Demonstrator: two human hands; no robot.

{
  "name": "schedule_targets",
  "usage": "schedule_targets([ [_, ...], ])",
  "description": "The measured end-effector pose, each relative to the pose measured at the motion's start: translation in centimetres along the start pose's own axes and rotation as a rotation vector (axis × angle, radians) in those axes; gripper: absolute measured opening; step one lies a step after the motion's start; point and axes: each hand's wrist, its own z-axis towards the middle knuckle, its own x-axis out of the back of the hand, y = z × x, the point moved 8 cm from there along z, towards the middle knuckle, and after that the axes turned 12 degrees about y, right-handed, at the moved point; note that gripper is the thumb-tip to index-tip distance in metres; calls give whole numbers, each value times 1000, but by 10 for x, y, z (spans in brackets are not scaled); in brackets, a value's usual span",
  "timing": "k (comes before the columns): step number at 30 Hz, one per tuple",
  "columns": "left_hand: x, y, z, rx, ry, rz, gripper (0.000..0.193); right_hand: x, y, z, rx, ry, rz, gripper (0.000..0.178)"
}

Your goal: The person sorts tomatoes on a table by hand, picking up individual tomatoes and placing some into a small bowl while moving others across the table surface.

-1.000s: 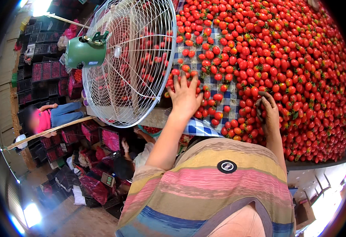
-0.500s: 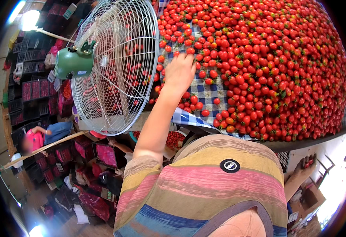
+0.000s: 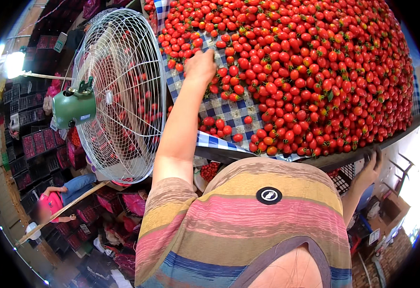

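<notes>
My left hand [image 3: 201,66] reaches over the cherry tomatoes [image 3: 310,72], its fingers curled down beside a thinly covered patch of blue-and-white checked cloth [image 3: 227,113]. Whatever those fingers hold, if anything, is hidden beneath the hand. Loose red tomatoes lie around it, and the deep heap spreads to the right, many with green stalks. Beside the table's right front rim, my right hand [image 3: 373,165] is raised with its darkened fingers apart. I can make out nothing in it.
A large wire-caged fan [image 3: 119,96] with a green motor stands close left of my left arm. The table's dark rim [image 3: 354,156] runs before my body. Crates of produce [image 3: 40,141] and a person in pink [image 3: 52,204] are at the left. A cardboard box [image 3: 392,206] sits at lower right.
My left hand has shifted away over the cloth, among other tomatoes. My right hand has risen toward the table rim, and the red pieces at its fingers no longer show. The view has shifted.
</notes>
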Motion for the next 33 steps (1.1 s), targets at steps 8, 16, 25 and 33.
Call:
schedule_targets([
  [8, 54, 52, -90, 65, 47, -700, 40, -206, -41, -167, -706, -908, 430, 44],
  [16, 48, 184, -93, -421, 325, -700, 46, -205, -51, -147, -1060, -979, 609, 19],
  [25, -18, 238, -73, -529, 214, -332, 49, 110, 111, 109, -291, 305, 242, 27],
  [33, -2, 129, -78, -361, 299, -214, 56, 214, 262, 109, -147, 75, -368, 53],
])
